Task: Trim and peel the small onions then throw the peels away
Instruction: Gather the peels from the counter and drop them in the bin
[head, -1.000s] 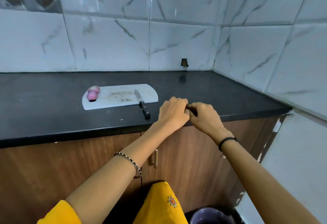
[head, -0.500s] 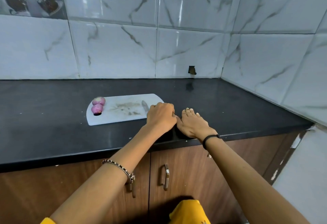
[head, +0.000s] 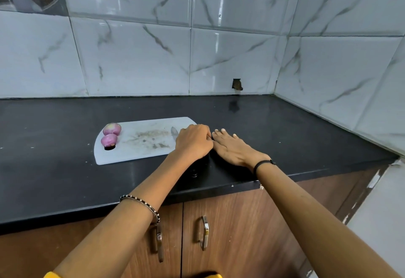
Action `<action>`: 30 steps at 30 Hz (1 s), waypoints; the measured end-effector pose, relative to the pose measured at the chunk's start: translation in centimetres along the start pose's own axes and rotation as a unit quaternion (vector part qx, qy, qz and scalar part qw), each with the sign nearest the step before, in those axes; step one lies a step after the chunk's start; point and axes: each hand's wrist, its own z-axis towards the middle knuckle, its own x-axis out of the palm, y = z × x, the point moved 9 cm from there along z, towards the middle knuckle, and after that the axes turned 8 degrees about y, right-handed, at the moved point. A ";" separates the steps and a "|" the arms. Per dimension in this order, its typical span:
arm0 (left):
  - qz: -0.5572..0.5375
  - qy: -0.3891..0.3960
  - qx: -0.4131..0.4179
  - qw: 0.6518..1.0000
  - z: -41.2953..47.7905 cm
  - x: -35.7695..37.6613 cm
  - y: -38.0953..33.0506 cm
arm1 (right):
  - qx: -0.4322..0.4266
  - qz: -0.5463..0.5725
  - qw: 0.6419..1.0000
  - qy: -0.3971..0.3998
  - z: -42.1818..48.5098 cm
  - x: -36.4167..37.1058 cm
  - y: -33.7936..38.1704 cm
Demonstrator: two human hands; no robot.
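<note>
The white cutting board [head: 140, 146] lies flat on the black counter [head: 285, 128], with two small onions [head: 110, 135] touching at its left end, well apart from both hands. The right hand [head: 235, 150] rests flat and spread; the left hand [head: 194, 144] curls over the knife [head: 174, 132], though whether it grips cannot be told. The onions look light, firm, round and probably slick, so pinching the sides should steady them.
</note>
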 end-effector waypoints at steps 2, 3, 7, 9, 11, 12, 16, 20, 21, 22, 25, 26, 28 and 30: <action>-0.001 -0.006 -0.006 1.000 0.4 -0.2 0.1 | -0.018 0.001 1.000 0.000 0.4 -0.1 0.6; -0.001 -0.007 -0.007 1.000 0.6 -0.1 0.0 | -0.020 -0.006 1.000 -0.003 0.5 -0.3 0.8; 0.023 -0.005 -0.016 1.000 0.8 0.1 -0.1 | -0.010 -0.077 0.997 -0.013 0.3 -1.4 1.7; 0.009 0.002 -0.023 1.000 0.7 0.2 0.0 | -0.004 -0.076 0.997 -0.008 0.0 -1.3 2.0; -0.019 0.007 -0.024 1.000 0.1 0.0 -0.2 | -0.002 -0.033 0.999 -0.021 -0.5 -1.4 2.1; -0.029 0.007 -0.022 0.999 -0.3 -0.1 -0.4 | -0.005 0.006 0.999 -0.037 -0.8 -1.6 1.9; -0.043 0.012 -0.004 0.999 -2.1 -0.2 -2.2 | 0.003 0.248 0.959 -0.140 -3.6 -2.7 -1.7; -0.121 0.019 0.038 0.992 -3.2 0.9 -5.6 | -0.012 0.476 0.866 -0.157 -6.9 -2.2 -5.5; -0.137 0.024 0.044 0.989 -3.7 1.4 -6.7 | -0.013 0.525 0.837 -0.156 -8.1 -1.8 -6.2; -0.150 0.027 0.054 0.987 -4.1 1.8 -8.0 | -0.016 0.563 0.811 -0.160 -9.3 -1.6 -6.9; -0.181 0.030 0.092 0.979 -5.6 3.4 -11.7 | -0.029 0.633 0.751 -0.187 -13.4 -0.9 -9.1; -0.191 0.034 0.101 0.976 -6.2 4.2 -12.8 | -0.031 0.649 0.734 -0.197 -14.9 -0.6 -9.9; -0.204 0.033 0.116 0.972 -7.3 5.5 -14.9 | -0.025 0.671 0.709 -0.215 -17.7 0.3 -11.7; -0.220 0.020 0.135 0.966 -8.6 6.5 -16.6 | -0.010 0.672 0.706 -0.224 -20.3 1.6 -13.2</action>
